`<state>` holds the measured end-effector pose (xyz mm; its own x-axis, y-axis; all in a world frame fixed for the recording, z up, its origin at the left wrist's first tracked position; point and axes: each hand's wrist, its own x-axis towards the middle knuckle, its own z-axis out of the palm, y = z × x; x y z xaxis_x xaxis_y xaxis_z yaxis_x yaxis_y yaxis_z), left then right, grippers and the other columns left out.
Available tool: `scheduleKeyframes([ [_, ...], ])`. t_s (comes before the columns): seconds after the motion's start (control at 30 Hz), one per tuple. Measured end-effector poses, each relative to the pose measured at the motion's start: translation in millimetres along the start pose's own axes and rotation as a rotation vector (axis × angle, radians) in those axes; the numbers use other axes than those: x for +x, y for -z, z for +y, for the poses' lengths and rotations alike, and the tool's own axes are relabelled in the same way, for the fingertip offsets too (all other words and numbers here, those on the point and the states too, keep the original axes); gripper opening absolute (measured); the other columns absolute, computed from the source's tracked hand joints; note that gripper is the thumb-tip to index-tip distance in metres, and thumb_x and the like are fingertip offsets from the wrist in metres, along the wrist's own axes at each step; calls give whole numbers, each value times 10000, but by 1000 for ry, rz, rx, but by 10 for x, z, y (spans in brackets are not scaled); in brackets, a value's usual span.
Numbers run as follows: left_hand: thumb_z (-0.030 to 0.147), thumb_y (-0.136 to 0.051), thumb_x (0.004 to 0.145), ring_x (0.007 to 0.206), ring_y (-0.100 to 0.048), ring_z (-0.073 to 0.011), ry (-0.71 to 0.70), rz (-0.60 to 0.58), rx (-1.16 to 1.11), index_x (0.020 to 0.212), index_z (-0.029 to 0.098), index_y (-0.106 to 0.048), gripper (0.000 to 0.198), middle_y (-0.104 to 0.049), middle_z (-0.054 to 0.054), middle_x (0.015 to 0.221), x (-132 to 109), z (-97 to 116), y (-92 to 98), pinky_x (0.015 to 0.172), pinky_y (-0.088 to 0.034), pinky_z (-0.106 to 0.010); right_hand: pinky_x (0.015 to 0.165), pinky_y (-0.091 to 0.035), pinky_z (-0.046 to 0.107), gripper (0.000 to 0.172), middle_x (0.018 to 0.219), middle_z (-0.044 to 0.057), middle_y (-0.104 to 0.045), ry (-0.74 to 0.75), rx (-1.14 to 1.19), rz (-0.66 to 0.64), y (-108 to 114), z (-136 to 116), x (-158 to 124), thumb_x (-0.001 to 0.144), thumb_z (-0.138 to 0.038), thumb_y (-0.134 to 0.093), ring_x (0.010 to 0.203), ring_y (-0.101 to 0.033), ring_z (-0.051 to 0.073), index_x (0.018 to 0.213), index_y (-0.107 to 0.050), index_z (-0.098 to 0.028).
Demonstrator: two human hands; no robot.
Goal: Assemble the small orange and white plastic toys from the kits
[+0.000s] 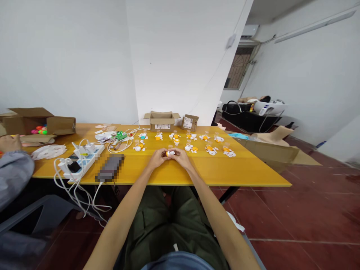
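A small thing [170,153], white and orange with dark marks, sits between the two hands, above the near middle part of the tabletop [242,172]; it is too little to see its whole shape, and I cannot tell if it touches the wood. The left hand [159,156] comes in from the left side, its fingers bent in and holding the small thing. The right hand [181,156] comes from the right, its fingers curled around the other end, so both hold it together. Both arms reach forward and slant in toward each other. At the far left, a brown cardboard box [62,125] has smooth, bright balls [42,130] in it, and another person's hand [10,143] is near it. Next is a hard white power strip [91,159] with plugs and thin, bendy cords. A dark, blurred flat thing [110,167] lies just right of it. Two boxy cardboard boxes, a wide open one [161,126] and a little one [190,122], stand along the far edge. Small heaps of flat white and orange bits [211,150] lie in rows on the smooth yellow tabletop. To the right is a dark red tiled floor [281,210].
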<state>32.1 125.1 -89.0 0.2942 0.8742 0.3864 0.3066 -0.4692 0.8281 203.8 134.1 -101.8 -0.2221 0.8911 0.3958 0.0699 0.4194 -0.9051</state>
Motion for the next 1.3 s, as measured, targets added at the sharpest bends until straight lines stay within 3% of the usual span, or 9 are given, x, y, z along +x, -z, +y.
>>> scheduleKeyframes([
  [0.37, 294, -710, 776, 772, -668, -197, -9, -7, 118, 881, 192, -695, 147, -739, -12, 828, -19, 50, 10, 735, -517, -303, 827, -560, 376, 242, 884, 36, -762, 2, -22, 5, 0, 51, 11, 681, -381, -773, 847, -702, 236, 861, -747, -223],
  [0.83, 279, -736, 769, 792, -681, -192, -38, -30, 38, 929, 189, -705, 186, -745, -20, 855, 0, -50, -2, 776, -548, -319, 769, -568, 359, 241, 843, 42, -761, -30, 1, 50, -39, 11, -17, 654, -369, -782, 814, -708, 230, 822, -723, -207],
  [1.3, 280, -736, 759, 757, -666, -179, -40, -34, 62, 926, 192, -677, 197, -728, -9, 833, -18, -1, -3, 736, -542, -298, 618, -491, 296, 328, 692, 29, -710, 30, -210, 91, -57, -45, -44, 786, -517, -661, 668, -640, 198, 750, -707, -194],
])
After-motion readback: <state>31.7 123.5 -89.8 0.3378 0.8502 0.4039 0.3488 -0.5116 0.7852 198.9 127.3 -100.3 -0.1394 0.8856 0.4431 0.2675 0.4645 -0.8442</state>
